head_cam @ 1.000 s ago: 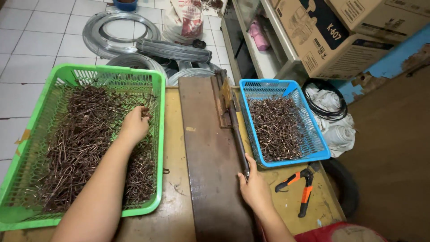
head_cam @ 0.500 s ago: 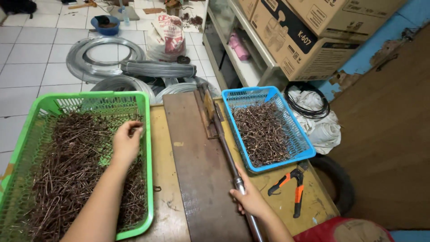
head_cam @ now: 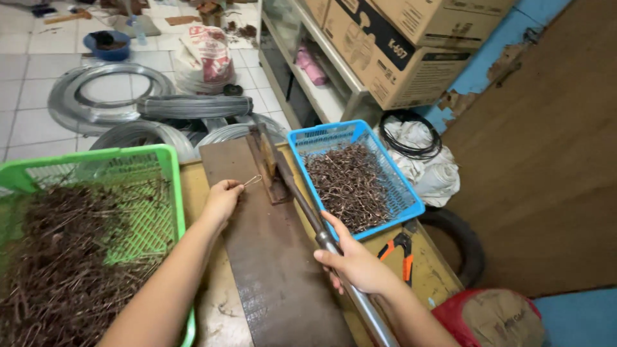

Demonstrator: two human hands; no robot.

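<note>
Worn yellow surface (head_cam: 430,273) carries a dark metal plate (head_cam: 270,270), where the left hand (head_cam: 222,199) pinches a small wire loop (head_cam: 252,180) beside the cutter block (head_cam: 270,170). Right hand (head_cam: 357,263) grips the lever handle (head_cam: 328,247); beyond it sit the blue basket (head_cam: 402,193) and orange pliers (head_cam: 402,254), with the green basket (head_cam: 167,186) left of the left hand.

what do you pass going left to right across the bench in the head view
green basket → left hand holding a wire piece → brown board → right hand on the lever handle → blue basket → orange pliers
</note>
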